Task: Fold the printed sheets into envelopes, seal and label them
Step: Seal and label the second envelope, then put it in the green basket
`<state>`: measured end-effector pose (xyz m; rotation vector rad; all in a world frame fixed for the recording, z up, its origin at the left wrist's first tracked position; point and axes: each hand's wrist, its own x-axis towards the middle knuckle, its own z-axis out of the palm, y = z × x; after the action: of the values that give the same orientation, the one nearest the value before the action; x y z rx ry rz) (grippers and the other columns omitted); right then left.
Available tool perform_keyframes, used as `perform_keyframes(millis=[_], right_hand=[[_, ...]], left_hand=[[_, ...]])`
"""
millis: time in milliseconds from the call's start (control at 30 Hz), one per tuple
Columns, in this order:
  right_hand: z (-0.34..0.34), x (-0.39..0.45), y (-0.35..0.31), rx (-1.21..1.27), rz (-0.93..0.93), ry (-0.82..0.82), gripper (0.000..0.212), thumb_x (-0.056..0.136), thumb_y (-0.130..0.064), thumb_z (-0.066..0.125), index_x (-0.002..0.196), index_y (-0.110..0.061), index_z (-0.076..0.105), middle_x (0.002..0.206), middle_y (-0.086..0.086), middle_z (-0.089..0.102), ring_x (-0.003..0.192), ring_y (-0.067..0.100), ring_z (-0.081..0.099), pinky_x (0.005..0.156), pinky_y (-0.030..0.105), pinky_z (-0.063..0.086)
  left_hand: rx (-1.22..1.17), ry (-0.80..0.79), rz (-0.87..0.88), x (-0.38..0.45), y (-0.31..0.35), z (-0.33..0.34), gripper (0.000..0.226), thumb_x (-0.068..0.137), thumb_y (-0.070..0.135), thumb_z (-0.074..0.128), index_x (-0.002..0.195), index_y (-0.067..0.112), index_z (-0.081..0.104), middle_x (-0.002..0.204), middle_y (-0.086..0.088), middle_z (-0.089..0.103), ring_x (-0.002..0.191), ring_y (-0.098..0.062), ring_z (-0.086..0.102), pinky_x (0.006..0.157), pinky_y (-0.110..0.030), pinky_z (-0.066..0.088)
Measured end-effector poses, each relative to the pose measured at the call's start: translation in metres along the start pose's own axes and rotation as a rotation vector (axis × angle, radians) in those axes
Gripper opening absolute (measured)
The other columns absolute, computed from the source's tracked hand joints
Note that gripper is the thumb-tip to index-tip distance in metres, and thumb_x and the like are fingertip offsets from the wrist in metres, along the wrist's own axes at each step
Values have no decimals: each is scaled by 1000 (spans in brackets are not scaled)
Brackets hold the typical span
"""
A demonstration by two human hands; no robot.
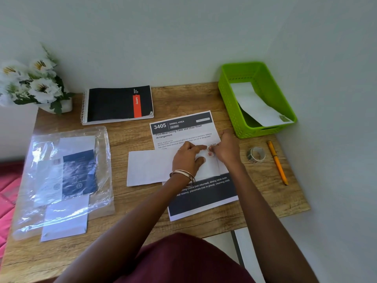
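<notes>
One sealed envelope (259, 107) lies in green basket (228, 103) at 2 o'clock. My left hand (186, 158) presses second envelope (149, 167); right hand (224, 149) fingers pinch its flap. Labelling left.

Wooden table (183, 94) (oak-grain top) against pale wall (183, 37).

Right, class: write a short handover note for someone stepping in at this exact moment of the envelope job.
Left hand presses flat on the white paper envelope; right hand pinches something small at its right edge, too small to identify.
The envelope lies on the printed white sheet headed 3405, unfolded, mid-table.
Done: one white envelope sits in the green plastic basket.
Left: finish this one; fold and pack the sheet.
Sticker roll and orange pen lie to the right.
</notes>
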<state>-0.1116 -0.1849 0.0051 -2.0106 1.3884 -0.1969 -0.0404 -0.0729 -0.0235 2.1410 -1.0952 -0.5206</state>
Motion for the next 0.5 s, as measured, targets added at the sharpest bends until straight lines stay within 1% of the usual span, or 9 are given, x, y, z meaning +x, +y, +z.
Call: perform_keyframes(millis=[167,267,433,500], right_hand=[[-2,-2,-3,-33,-16,-10,49,75,-6,77,115,-4,49,111,14,65,98,30,64,72,30,46],[-1,-3,-4,-56,-18,-10,49,75,-5,76,115,-4,47,112,15,64,99,31,63,73,32,46],[0,-2,-4,-57,-14,-17,50,75,-5,76,116,-4,48,112,14,64,99,30,63,71,29,44],[-1,-2,-4,-63,-19,-12,50,74,-5,77,116,-4,48,113,15,64,100,31,63,73,31,46]], left_hand=[[-6,-2,-5,0,0,0,40,83,18,67,122,22,60,105,-4,53,88,-23,57,80,-28,45],[-7,-1,-5,0,-1,0,40,83,18,67,122,22,60,106,-5,53,89,-23,57,80,-27,45],[-3,-1,6,1,-2,1,39,82,17,67,120,23,61,103,-5,53,89,-22,55,80,-27,46],[-1,0,11,1,-2,1,38,82,17,67,119,23,61,102,-5,53,89,-21,54,79,-27,46]])
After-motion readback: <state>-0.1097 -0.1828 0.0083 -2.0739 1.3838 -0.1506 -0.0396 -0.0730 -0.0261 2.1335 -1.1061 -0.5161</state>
